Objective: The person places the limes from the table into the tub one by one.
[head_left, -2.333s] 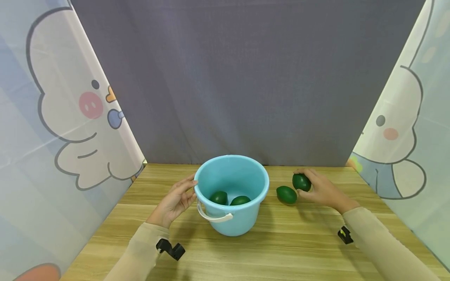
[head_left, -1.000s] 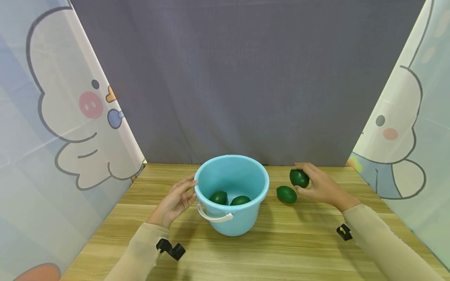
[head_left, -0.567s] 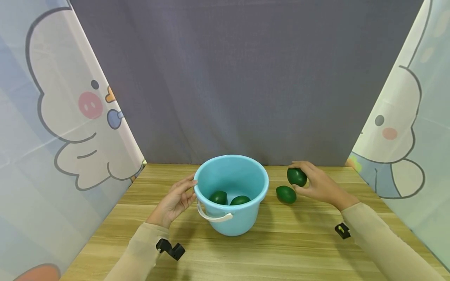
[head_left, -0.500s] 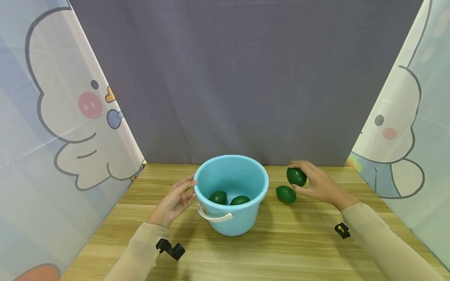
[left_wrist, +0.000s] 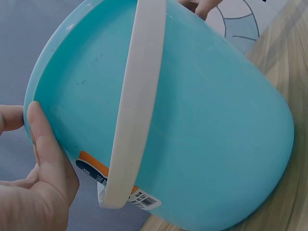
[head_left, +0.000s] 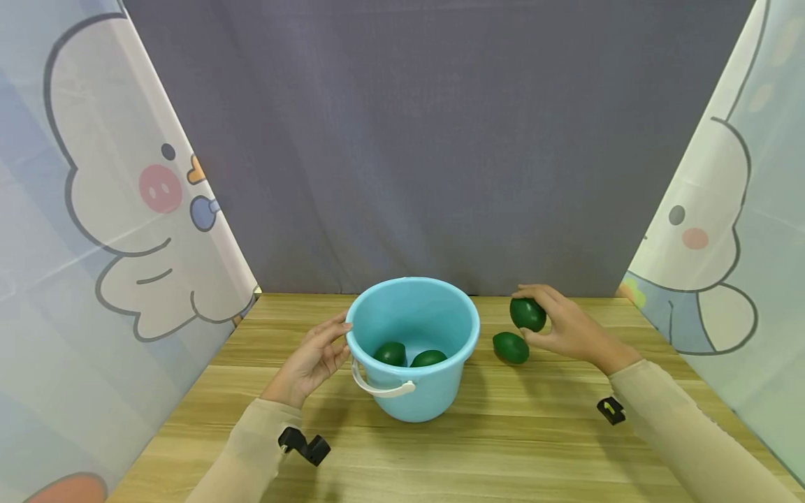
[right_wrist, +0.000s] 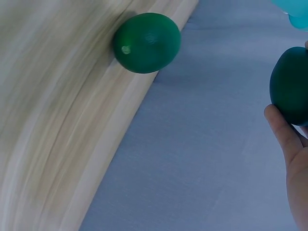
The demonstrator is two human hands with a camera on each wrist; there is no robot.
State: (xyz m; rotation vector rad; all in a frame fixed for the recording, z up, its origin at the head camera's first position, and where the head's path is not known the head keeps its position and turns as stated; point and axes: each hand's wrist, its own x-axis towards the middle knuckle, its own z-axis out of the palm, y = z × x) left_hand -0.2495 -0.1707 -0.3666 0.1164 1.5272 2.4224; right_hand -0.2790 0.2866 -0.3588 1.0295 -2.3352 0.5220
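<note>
Pinching a dark green fruit between parted thumb and fingers, my right hand has it right of the upright blue bucket, just beyond a second green fruit, while my left hand pinches the bucket's left edge.

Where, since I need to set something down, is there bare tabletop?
The table is barest in front of the bucket, between the left sleeve and right sleeve. Smaller free patches: left of the left hand, and between the right hand and the right patterned curtain. Crowded: just right of the bucket, where one green fruit lies and that hand holds a second fruit.
</note>
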